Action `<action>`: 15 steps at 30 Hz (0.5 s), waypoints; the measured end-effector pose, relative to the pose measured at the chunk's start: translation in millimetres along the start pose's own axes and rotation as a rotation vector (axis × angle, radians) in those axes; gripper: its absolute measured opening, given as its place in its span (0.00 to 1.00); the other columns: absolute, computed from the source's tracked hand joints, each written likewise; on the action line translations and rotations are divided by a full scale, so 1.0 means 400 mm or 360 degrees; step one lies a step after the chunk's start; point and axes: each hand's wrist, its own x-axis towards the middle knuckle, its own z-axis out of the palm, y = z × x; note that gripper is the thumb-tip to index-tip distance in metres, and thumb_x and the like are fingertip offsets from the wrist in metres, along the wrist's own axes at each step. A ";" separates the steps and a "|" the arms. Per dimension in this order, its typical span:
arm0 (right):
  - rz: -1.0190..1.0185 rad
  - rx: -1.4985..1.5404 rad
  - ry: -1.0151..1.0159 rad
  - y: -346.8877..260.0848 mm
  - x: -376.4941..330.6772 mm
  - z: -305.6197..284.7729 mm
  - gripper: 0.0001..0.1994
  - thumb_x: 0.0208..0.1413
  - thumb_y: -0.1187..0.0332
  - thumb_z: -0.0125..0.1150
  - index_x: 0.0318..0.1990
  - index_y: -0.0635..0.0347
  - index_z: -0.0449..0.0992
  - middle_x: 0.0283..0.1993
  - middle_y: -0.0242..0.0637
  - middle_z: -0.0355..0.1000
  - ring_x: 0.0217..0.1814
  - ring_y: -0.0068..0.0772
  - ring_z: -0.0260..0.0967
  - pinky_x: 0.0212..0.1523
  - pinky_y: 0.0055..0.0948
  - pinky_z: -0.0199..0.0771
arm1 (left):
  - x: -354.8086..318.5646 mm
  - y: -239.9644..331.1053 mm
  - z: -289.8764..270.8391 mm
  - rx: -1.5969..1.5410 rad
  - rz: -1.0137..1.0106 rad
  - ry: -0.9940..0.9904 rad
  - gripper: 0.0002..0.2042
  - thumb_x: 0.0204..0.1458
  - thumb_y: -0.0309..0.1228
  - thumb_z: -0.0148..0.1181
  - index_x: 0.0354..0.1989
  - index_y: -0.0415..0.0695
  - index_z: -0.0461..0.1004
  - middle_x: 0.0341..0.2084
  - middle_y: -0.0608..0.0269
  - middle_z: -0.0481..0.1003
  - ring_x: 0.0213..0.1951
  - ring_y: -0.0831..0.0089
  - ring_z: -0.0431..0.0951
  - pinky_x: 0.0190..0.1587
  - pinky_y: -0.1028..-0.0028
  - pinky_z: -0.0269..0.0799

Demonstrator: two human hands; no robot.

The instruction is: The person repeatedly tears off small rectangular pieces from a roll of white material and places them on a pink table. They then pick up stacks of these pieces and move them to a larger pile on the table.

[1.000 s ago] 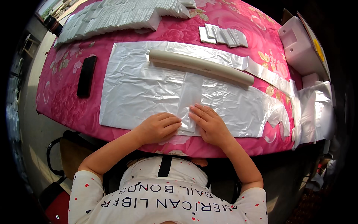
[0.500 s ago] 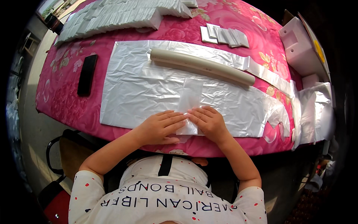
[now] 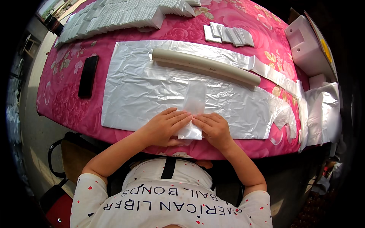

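A narrow folded strip of clear plastic bag (image 3: 194,102) lies lengthwise on a flat sheet of clear plastic bags (image 3: 144,91) spread over the pink flowered table. My left hand (image 3: 165,127) presses on the strip's near end from the left, fingers flat. From the right, my right hand (image 3: 213,128) presses the same end, its fingertips meeting those of the left. A long cream-coloured tube (image 3: 205,66) rests across the far side of the sheet.
A black phone (image 3: 88,75) lies left of the sheet. Rows of folded plastic bags (image 3: 114,15) fill the far edge, and a small fan of them (image 3: 228,35) sits behind the tube. A white box (image 3: 308,47) and loose plastic (image 3: 323,110) sit at the right.
Both hands have drawn together over the strip's near end, and the strip has become narrower and more tightly folded.
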 end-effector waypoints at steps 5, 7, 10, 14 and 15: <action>0.0041 0.0079 0.0043 0.003 0.002 -0.003 0.17 0.34 0.75 0.61 0.38 0.58 0.76 0.38 0.32 0.74 0.38 0.31 0.71 0.37 0.29 0.71 | 0.001 -0.022 0.030 0.0085 0.0050 0.0184 0.27 0.36 0.24 0.57 0.52 0.38 0.65 0.46 0.55 0.72 0.47 0.63 0.72 0.53 0.65 0.63; 0.0139 0.0087 0.0014 0.008 -0.003 -0.005 0.16 0.35 0.76 0.61 0.37 0.57 0.76 0.37 0.32 0.74 0.35 0.31 0.70 0.35 0.30 0.71 | 0.007 -0.021 0.031 -0.0011 -0.0024 0.0241 0.25 0.37 0.21 0.55 0.50 0.39 0.67 0.43 0.56 0.74 0.45 0.64 0.74 0.51 0.66 0.65; 0.0338 0.0271 0.0077 0.017 -0.003 -0.002 0.11 0.40 0.74 0.60 0.36 0.57 0.77 0.32 0.35 0.74 0.30 0.34 0.70 0.30 0.31 0.71 | 0.023 -0.013 0.017 -0.0197 -0.0274 0.0237 0.22 0.41 0.20 0.55 0.50 0.40 0.68 0.38 0.57 0.76 0.40 0.65 0.76 0.46 0.67 0.66; 0.1078 0.0560 -0.0089 0.021 0.030 -0.006 0.07 0.50 0.68 0.56 0.31 0.61 0.77 0.24 0.42 0.72 0.25 0.39 0.69 0.27 0.32 0.68 | 0.066 -0.010 0.019 -0.0536 -0.0879 0.0361 0.22 0.47 0.25 0.55 0.53 0.38 0.65 0.29 0.55 0.77 0.31 0.63 0.77 0.36 0.69 0.69; 0.1162 0.0571 -0.0126 0.023 0.046 -0.009 0.09 0.51 0.67 0.56 0.30 0.63 0.77 0.22 0.41 0.72 0.23 0.34 0.68 0.26 0.30 0.67 | 0.078 -0.013 0.019 -0.0648 -0.1082 0.0403 0.23 0.48 0.26 0.55 0.55 0.37 0.63 0.27 0.54 0.77 0.29 0.62 0.78 0.33 0.68 0.70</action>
